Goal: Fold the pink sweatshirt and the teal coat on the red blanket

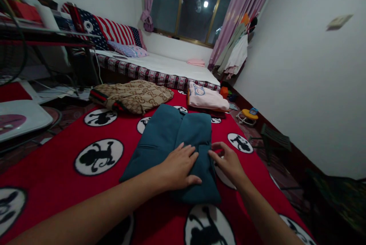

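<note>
A dark teal jacket [168,134] lies folded on the red blanket, with a pocket slit on its left part and a pocket flap on its right. Flat on its middle rests my left hand [181,167], fingers spread and pressing on the cloth. My right hand [227,161] is at the jacket's right edge, thumb and forefinger bent together at the flap's corner. The red blanket [137,203] with round monkey prints spreads beneath. Part of the jacket's lower edge is hidden behind my left forearm.
Beyond the jacket lie a brown patterned garment [140,94] and a folded pink cloth [208,98]. A bed [171,66] stands under the window. At left are a cluttered desk [57,31] and a white tray-like seat [37,123]; low stools [248,115] stand by the right wall.
</note>
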Motion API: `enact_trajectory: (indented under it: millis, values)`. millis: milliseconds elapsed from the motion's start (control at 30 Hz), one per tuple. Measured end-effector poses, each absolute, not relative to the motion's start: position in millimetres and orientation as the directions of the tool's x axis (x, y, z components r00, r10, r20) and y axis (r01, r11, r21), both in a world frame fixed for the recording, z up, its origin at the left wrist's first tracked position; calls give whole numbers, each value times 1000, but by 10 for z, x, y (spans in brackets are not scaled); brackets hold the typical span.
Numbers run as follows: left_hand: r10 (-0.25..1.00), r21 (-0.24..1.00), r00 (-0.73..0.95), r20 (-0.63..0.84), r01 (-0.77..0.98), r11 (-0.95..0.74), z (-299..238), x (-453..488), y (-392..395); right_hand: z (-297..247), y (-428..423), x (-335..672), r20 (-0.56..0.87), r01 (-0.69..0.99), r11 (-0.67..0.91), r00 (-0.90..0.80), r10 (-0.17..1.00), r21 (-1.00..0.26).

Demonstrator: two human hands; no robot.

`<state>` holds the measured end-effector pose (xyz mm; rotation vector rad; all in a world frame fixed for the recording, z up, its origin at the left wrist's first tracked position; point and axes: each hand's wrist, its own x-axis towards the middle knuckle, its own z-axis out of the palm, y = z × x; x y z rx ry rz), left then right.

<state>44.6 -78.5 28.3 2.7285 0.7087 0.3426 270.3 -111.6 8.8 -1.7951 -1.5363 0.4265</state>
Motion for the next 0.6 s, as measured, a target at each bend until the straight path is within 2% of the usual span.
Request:
enact_trajectory:
  millis: [133,300,400,500,600]
  values:
    - [508,334,852,128,445,-831,76,527,-813,106,-572,2708,288,577,1,405,868,-816]
    - [475,365,866,155,396,-843,0,496,-795,130,-156,2641,422,516,192,375,825,-835]
    - [452,411,874,177,352,-841,-42,476,-801,44,-134,2662,537,546,279,396,745,-790]
    - [433,488,880,196,296,-821,9,456,-773,-104,-189,2727,546,618,222,403,734,-754]
    - [454,649,873,176,244,-721,222,421,-588,-196,-228,2776,506,665,139,398,765,-734]
